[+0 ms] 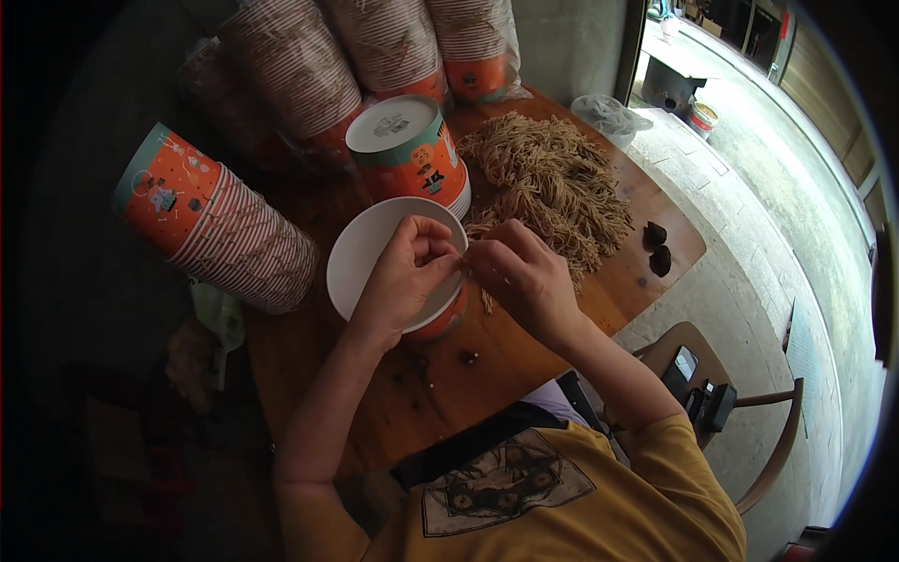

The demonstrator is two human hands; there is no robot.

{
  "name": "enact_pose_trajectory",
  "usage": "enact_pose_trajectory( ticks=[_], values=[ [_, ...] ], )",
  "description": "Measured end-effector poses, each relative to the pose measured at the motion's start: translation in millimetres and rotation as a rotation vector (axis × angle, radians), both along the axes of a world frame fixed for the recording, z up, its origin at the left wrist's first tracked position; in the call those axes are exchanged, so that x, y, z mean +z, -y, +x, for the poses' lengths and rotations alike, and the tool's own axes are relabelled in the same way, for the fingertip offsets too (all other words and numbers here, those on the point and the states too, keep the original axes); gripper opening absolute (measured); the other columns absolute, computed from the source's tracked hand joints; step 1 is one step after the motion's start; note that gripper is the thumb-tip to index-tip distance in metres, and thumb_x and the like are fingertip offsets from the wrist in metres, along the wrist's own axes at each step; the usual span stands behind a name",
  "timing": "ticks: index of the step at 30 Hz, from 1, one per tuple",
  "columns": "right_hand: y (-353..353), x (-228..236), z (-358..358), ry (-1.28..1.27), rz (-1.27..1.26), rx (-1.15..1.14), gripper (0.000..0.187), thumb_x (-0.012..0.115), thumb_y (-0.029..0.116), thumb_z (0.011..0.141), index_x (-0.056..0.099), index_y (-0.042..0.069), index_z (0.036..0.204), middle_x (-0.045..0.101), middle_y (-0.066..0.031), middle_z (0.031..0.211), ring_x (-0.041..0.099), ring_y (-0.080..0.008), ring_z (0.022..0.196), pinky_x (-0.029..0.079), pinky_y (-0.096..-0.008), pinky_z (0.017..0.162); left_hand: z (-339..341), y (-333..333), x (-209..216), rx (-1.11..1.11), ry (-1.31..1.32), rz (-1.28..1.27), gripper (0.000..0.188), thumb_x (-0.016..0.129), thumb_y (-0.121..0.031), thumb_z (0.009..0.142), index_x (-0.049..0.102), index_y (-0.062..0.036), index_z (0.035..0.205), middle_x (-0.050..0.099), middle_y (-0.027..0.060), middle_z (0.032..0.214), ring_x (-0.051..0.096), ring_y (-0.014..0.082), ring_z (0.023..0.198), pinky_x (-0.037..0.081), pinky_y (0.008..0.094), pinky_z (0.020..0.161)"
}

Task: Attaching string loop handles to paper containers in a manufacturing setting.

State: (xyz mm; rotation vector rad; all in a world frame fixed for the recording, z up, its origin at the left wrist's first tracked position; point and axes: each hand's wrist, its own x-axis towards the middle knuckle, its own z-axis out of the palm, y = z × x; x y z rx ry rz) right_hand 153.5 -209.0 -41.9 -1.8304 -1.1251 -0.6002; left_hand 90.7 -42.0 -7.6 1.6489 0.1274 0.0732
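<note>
A white-lined paper bucket (361, 248) with an orange outside stands mouth up in front of me. My left hand (412, 272) is over its mouth, thumb and fingers pinched together. Against those fingertips, at the bucket's right rim, my right hand (520, 276) is also closed in a pinch. Whatever is between the fingertips is too small and covered to make out. Just beyond the right hand lies a large heap of tan cords (552, 187). Behind the open bucket, an upside-down stack of orange and green buckets (407, 155) shows its white base.
A tilted stack of buckets (225, 225) leans at the left of the wooden table (506, 361). Several bagged stacks (290, 70) line the back. Two dark pieces (658, 248) lie near the right edge. Beside the table, a chair (693, 351) holds a phone (686, 362).
</note>
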Motion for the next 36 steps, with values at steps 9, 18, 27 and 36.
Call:
enact_pose_trajectory(
  ticks=[9, 18, 27, 36],
  values=[
    [5, 13, 7, 0.468, -0.26, -0.01, 0.023, 0.06, 0.013, 0.072, 0.059, 0.008, 0.095, 0.049, -0.002, 0.088, 0.055, -0.0163, 0.082, 0.051, -0.0268, 0.058, 1, -2, -3, 0.002, -0.028, -0.088, 0.03, 0.056, 0.0, 0.09, 0.038, -0.0034, 0.114, 0.059, 0.0058, 0.091, 0.056, 0.0095, 0.082, 0.048, 0.0232, 0.075],
    [-4, 11, 15, 0.242, -0.241, 0.071, 0.029, 0.068, 0.011, 0.071, 0.056, 0.005, 0.097, 0.048, -0.0063, 0.081, 0.056, -0.0213, 0.069, 0.05, -0.0342, 0.052, -1, 5, -2, 0.014, 0.007, -0.039, 0.034, 0.056, 0.0, 0.089, 0.037, -0.0058, 0.116, 0.059, 0.0059, 0.092, 0.056, 0.0101, 0.084, 0.047, 0.0241, 0.077],
    [3, 25, 41, -1.366, -0.164, 0.506, 0.021, 0.058, 0.023, 0.088, 0.061, 0.004, 0.097, 0.055, 0.0055, 0.078, 0.05, -0.0041, 0.064, 0.039, -0.0188, 0.057, 3, 4, -11, -0.002, 0.174, 0.253, 0.033, 0.056, -0.001, 0.087, 0.035, -0.003, 0.113, 0.058, 0.0063, 0.085, 0.057, 0.0123, 0.08, 0.047, 0.0273, 0.073],
    [5, 17, 17, -0.325, -0.157, 0.233, 0.019, 0.06, 0.02, 0.09, 0.059, 0.001, 0.092, 0.057, 0.0035, 0.083, 0.05, -0.0056, 0.069, 0.043, -0.023, 0.061, 2, 4, -7, -0.01, 0.093, 0.196, 0.032, 0.053, 0.002, 0.089, 0.037, -0.0047, 0.116, 0.058, 0.0054, 0.093, 0.055, 0.0093, 0.088, 0.045, 0.0241, 0.082]
  ],
)
